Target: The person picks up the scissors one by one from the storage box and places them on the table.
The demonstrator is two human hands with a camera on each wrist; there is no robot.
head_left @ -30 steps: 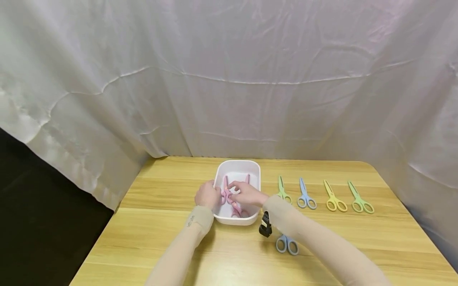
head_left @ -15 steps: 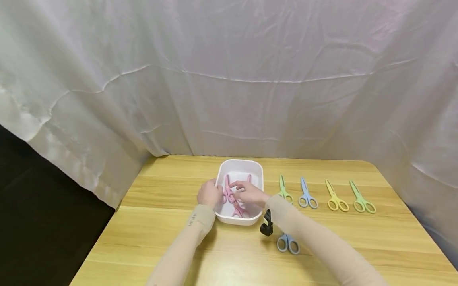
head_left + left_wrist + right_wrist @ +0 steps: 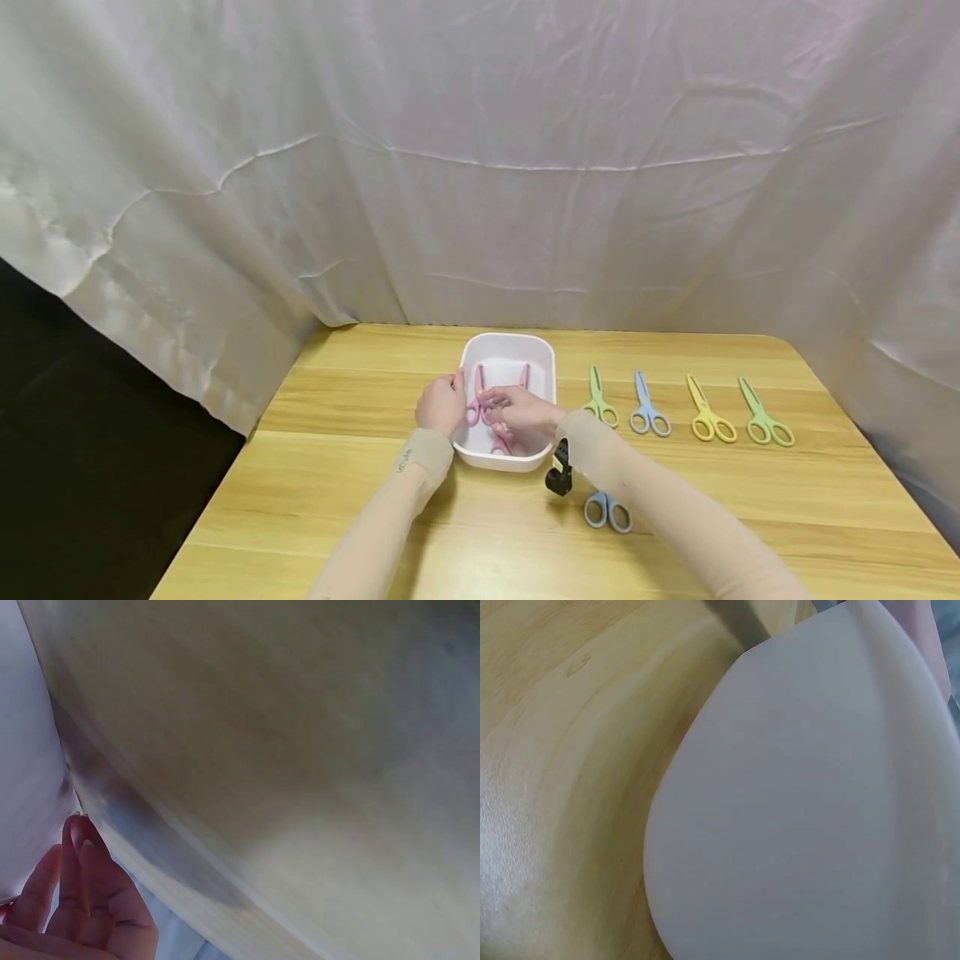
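A white plastic bin (image 3: 510,462) stands on the table, with pink scissors lying inside. In the head view my left hand (image 3: 441,404) holds the bin's left side. The left wrist view shows several of its fingers (image 3: 97,900) against the outer wall. My right hand (image 3: 521,410) reaches over the right rim into the bin, its fingertips bent down at the left pink scissors (image 3: 474,412). Whether they pinch anything is unclear. Another pair of pink scissors (image 3: 523,377) lies at the right, partly hidden by that hand, and more pink scissors (image 3: 501,442) lie near the front.
Right of the bin lie green scissors (image 3: 596,385), blue scissors (image 3: 642,396), yellow scissors (image 3: 701,404) and further green scissors (image 3: 757,410) in a row. Other blue scissors (image 3: 607,510) lie partly under the right forearm. A pale curtain (image 3: 480,208) hangs behind the wooden table (image 3: 315,500).
My right hand's fingers have bent in closer together over the pink scissors. The left hand keeps its place on the bin. The whole head view has shifted slightly.
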